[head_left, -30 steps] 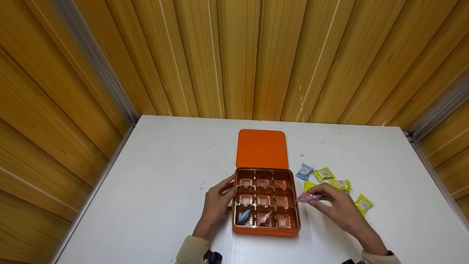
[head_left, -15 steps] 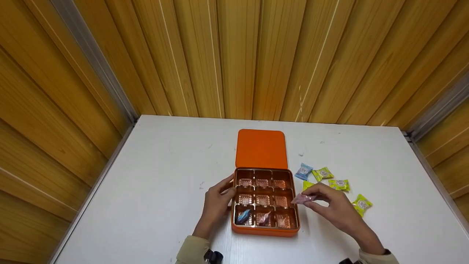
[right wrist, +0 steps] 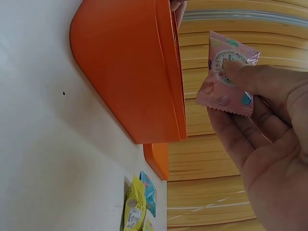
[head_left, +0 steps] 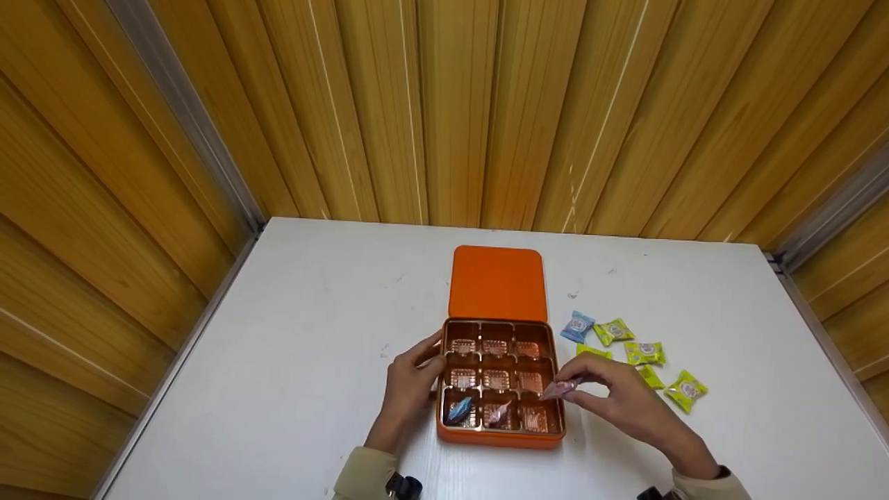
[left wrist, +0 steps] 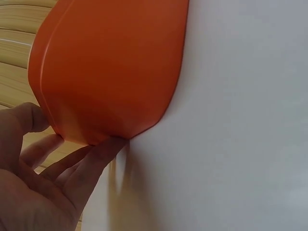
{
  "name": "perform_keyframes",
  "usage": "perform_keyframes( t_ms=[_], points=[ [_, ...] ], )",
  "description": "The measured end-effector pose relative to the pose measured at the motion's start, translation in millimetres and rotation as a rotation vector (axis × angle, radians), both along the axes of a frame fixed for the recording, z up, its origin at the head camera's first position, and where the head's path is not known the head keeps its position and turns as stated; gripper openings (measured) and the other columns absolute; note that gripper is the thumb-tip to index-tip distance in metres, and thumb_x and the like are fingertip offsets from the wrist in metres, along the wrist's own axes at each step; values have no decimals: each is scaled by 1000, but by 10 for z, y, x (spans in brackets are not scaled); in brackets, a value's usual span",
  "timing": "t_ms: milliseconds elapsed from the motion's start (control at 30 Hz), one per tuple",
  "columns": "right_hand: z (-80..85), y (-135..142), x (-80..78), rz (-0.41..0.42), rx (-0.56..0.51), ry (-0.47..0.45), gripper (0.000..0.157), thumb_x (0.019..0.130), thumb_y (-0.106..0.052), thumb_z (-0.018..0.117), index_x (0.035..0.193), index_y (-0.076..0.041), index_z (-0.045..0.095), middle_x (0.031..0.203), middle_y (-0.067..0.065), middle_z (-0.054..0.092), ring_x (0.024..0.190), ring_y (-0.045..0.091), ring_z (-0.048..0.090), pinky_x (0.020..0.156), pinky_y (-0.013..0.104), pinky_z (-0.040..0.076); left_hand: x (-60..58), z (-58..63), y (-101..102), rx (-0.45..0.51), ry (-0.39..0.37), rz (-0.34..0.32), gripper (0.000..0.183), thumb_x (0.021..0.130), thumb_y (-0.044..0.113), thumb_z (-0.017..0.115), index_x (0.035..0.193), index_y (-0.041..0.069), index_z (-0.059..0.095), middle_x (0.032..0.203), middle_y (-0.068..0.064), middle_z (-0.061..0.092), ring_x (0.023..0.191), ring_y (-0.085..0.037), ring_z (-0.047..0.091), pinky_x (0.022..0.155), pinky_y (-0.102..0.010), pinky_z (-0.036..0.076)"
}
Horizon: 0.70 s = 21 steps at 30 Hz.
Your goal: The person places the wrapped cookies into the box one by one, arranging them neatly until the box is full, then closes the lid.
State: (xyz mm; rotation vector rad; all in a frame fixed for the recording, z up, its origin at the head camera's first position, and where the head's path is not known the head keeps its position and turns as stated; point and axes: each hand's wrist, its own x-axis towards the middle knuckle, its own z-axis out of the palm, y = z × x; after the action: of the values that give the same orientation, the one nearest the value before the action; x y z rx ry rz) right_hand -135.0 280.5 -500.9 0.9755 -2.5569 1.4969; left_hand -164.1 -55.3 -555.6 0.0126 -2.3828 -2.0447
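Observation:
My right hand (head_left: 618, 397) pinches a pink wrapped candy (right wrist: 230, 72) between thumb and fingers, over the right rim of an orange tin (head_left: 501, 439). The tin stands with its lid (head_left: 497, 281) folded back. A brown plastic insert (head_left: 498, 358) divides it into several square compartments. In the front row, a blue wrapped candy (head_left: 459, 410) lies in the left compartment and another pink candy (head_left: 499, 414) in the middle one. My left hand (head_left: 411, 382) grips the tin's left side, thumb at the rim; in the left wrist view its fingers (left wrist: 91, 166) bear on the lower wall.
Right of the tin, several yellow-green wrapped candies (head_left: 686, 391) and one blue candy (head_left: 578, 326) lie on the white table (head_left: 333, 305). My right hand partly covers some of them. Wood-patterned panels (head_left: 451, 111) rise behind the table and along both sides.
My right hand has carried the pink candy left and slightly toward me, from beside the tin to over its right rim. My left hand stays at the tin's left side.

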Motion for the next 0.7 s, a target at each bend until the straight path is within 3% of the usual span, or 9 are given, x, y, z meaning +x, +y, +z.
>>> perform_keyframes(
  t_ms=[233,533,700],
  points=[
    [47,-81,-33,121,72,21,30,92,-4,82,115,-20,73,109,-6,73,96,16,70,89,31,59,6,7,0,9,3,-4,48,99,12,68,147,11,66,130,-21,71,114,-34,72,71,-39,64],
    [55,-149,-87,262,79,33,26,93,0,80,113,-15,72,107,-2,73,94,16,72,81,32,61,7,0,4,-7,23,7,48,98,10,69,145,10,67,130,-22,71,115,-37,71,76,-40,64],
    [61,-165,-100,280,119,45,27,92,1,80,111,-17,72,106,-5,73,92,13,71,79,35,60,6,4,1,8,21,7,48,98,8,69,145,10,67,130,-22,71,116,-38,71,75,-41,64]
  ],
)
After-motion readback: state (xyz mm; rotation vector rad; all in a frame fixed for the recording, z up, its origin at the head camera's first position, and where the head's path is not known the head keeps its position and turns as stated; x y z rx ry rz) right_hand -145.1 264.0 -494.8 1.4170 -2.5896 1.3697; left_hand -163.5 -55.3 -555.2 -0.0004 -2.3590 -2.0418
